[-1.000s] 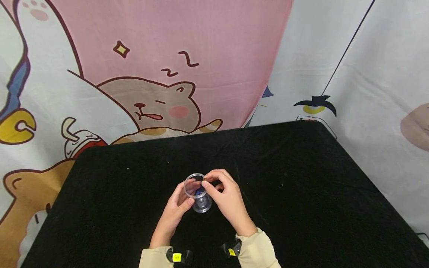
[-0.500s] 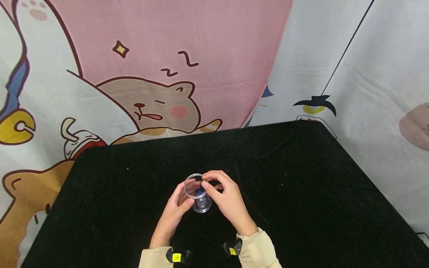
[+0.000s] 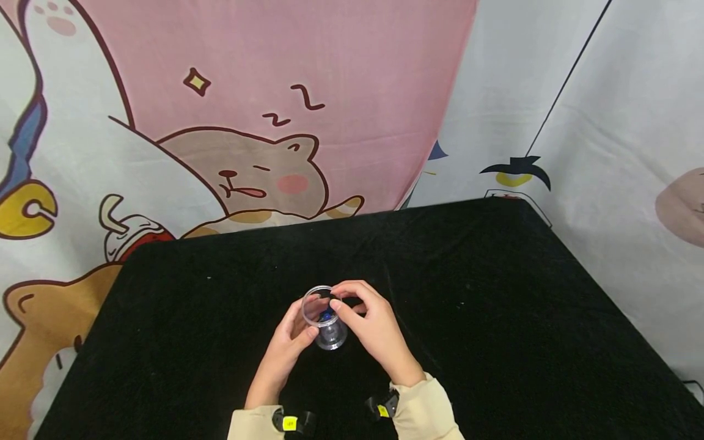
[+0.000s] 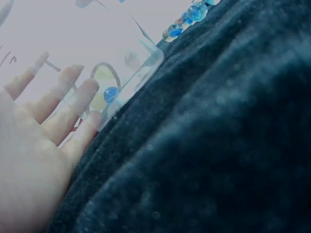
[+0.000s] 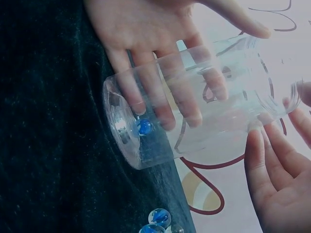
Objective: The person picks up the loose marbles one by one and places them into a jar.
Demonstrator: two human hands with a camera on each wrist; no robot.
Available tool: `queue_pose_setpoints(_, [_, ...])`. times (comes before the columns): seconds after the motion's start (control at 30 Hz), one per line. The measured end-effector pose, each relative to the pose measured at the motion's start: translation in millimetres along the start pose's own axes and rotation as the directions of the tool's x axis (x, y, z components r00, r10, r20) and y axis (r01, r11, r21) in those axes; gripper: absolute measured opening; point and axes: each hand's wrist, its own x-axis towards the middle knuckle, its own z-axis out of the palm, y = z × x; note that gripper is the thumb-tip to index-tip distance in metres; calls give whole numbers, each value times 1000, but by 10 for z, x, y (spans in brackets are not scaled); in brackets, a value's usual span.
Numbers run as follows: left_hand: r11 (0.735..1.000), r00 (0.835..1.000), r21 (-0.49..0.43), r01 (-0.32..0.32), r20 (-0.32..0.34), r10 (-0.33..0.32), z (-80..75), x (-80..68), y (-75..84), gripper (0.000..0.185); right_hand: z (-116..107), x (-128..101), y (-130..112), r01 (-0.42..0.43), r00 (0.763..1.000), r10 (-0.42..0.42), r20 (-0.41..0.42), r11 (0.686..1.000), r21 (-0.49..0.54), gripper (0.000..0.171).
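Clear plastic cup on tabletop: steadied by left hand grip clasping wall; right hand fingertips pinched over rim, contents indiscernible. Blue marble inside.

**Layout at the table centre**

The cup stands on the table, between my left hand and my right hand. One marble lies in it. More marbles lie on the table beside it.
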Motion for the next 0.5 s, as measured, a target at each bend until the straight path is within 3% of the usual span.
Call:
queue_pose_setpoints(0.27, [1000,1000,6,29,-11,-29,-9,5,-22,48,-62,-56,-315,-22,1000,22,4,999,30,20])
queue_pose_setpoints(0.5, [1000,1000,8,19,-10,-19,-4,5,-26,48,-76,-70,-364,-20,1000,20,7,1000,20,20])
